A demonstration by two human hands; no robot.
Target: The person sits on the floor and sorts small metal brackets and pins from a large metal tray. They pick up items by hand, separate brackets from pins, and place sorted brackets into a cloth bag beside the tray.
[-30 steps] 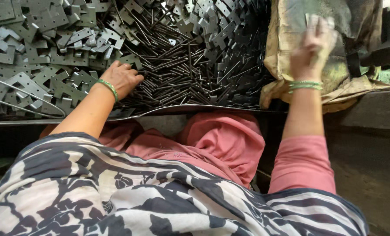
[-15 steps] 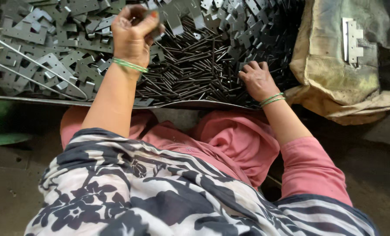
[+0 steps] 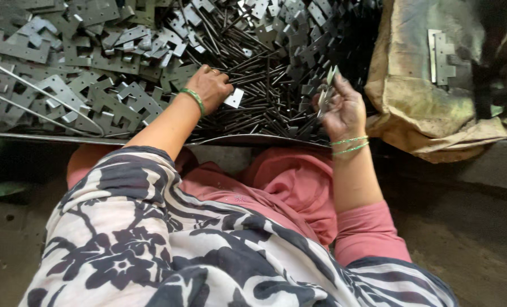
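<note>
**Hands in the hinge pile**

At frame centre, the left hand pinches a small flat grey metal plate atop thin dark steel pins. Right of it, the right hand clamps grey hinge leaves upright between its fingertips.

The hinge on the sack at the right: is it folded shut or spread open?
Spread open. The hinge lies flat on the brown sack, both leaves side by side with the knuckle line between them, apart from the right hand.
</note>
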